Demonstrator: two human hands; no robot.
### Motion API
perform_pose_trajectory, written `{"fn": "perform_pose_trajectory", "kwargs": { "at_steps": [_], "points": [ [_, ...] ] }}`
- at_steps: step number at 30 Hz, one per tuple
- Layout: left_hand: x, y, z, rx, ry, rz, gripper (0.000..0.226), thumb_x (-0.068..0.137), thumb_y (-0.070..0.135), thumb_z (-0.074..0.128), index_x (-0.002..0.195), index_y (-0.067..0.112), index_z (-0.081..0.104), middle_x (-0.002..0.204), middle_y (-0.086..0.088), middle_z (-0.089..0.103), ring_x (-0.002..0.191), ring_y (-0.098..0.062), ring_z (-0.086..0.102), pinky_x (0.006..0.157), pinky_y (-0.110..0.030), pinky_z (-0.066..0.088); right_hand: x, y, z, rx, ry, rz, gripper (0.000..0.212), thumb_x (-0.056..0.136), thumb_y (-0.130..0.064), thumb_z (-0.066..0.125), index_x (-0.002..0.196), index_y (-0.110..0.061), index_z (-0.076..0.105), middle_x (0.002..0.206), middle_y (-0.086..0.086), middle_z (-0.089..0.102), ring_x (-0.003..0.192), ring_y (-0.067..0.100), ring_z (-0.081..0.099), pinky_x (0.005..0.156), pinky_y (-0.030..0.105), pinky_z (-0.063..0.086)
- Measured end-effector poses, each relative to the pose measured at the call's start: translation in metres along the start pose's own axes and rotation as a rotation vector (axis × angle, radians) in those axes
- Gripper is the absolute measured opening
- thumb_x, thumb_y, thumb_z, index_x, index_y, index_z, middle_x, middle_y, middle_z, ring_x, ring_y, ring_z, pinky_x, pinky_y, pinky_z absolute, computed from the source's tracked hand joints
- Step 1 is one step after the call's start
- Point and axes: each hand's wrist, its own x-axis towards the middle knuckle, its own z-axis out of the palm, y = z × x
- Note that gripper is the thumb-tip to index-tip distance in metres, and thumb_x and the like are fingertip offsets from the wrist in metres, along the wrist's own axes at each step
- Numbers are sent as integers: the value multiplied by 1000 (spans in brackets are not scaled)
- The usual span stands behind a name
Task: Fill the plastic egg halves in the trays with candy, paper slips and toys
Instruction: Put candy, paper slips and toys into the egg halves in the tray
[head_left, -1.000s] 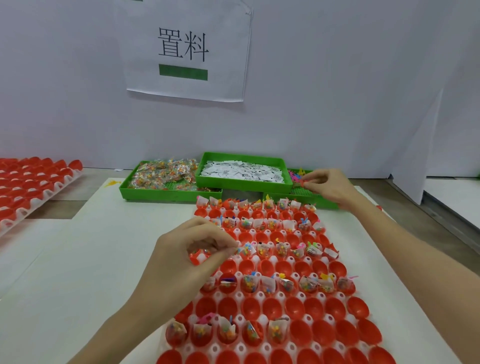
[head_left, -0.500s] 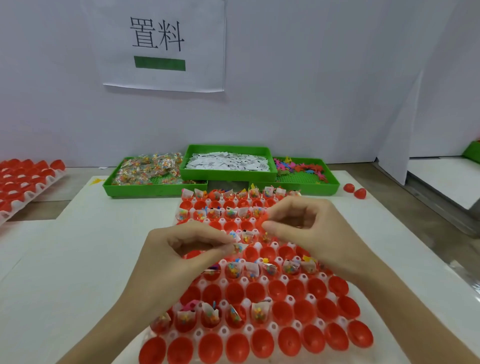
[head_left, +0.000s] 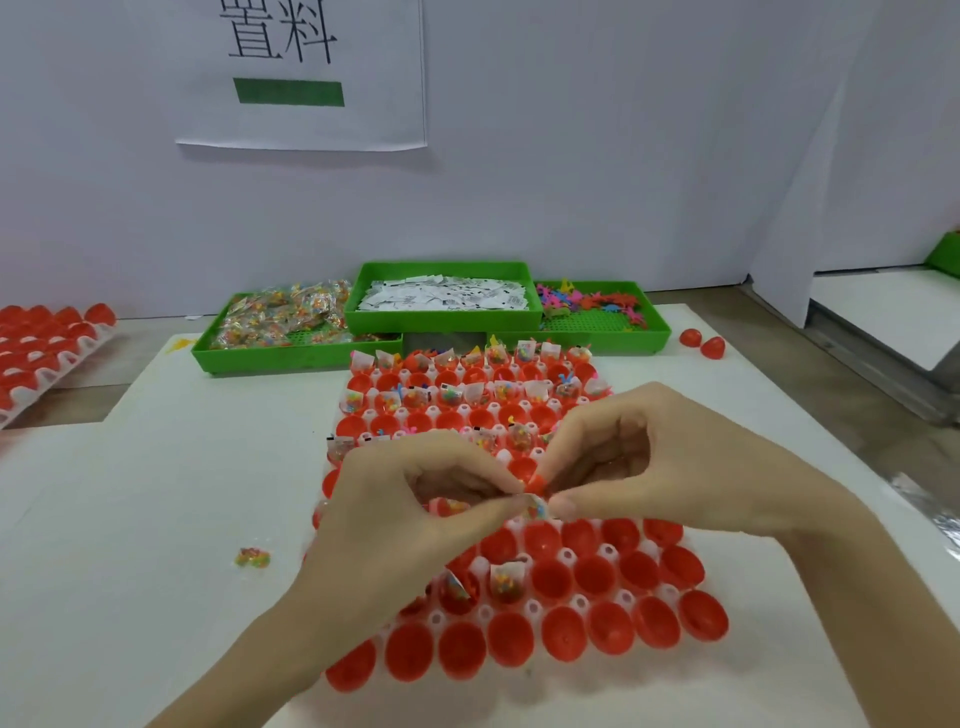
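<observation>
Pinch grip: both hands on candy packet

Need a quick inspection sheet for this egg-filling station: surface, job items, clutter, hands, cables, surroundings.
Surface: white table top, partly covered by the tray.
Job's things: white tray of red plastic egg halves, far rows filled, nearest row empty; green bin of candy packets; green bin of paper slips; green bin of small coloured toys.
Clutter: one loose candy packet on the table left of the tray; two loose red egg halves by the toy bin.
Hands: left hand and right hand meet over the tray, both pinching a small packet.
Cables: nothing seen.
Surroundings: white wall with paper sign; second tray of red halves far left.
</observation>
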Motion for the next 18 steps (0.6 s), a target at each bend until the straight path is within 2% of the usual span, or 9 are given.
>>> {"fn": "perform_pose_trajectory", "kwargs": {
  "at_steps": [4, 6, 9, 13, 18],
  "points": [
    [1, 3, 10, 123, -147, 20, 11, 79, 15, 89, 85, 20, 82, 81, 11, 76, 77, -10, 76, 73, -22, 61, -7, 4, -1, -83, -108, 133, 21, 83, -19, 86, 99, -28, 77, 92, 0, 77, 88, 18, 75, 79, 23, 59],
    [1, 3, 13, 179, -192, 12, 11, 78, 13, 89, 83, 19, 82, 79, 12, 75, 77, -7, 74, 73, -21, 60, -6, 7, 2, -119, -139, 173, 19, 83, -16, 85, 99, -25, 77, 89, 0, 77, 85, 17, 76, 76, 21, 59],
    [0, 2, 16, 297, -207, 3, 14, 74, 19, 92, 80, 27, 82, 80, 17, 71, 85, -6, 68, 76, -17, 53, -4, 10, 5, -195, -159, 194, 16, 84, -12, 83, 97, -19, 76, 86, -1, 77, 80, 13, 76, 72, 17, 57],
    [-2, 0, 20, 406, -194, -32, 17, 70, 29, 93, 80, 36, 82, 89, 15, 57, 95, -8, 56, 80, -20, 47, -4, 12, 11, -234, -158, 190, 15, 83, -14, 84, 94, -20, 75, 86, -4, 77, 79, 10, 75, 71, 16, 57],
    [-4, 2, 23, 466, -245, -36, 17, 75, 30, 86, 87, 20, 79, 92, 10, 60, 90, -7, 56, 82, -26, 49, -1, 17, 18, -271, -141, 157, 17, 80, -19, 87, 83, -27, 72, 78, -7, 74, 72, 5, 71, 67, 15, 54]
  ]
}}
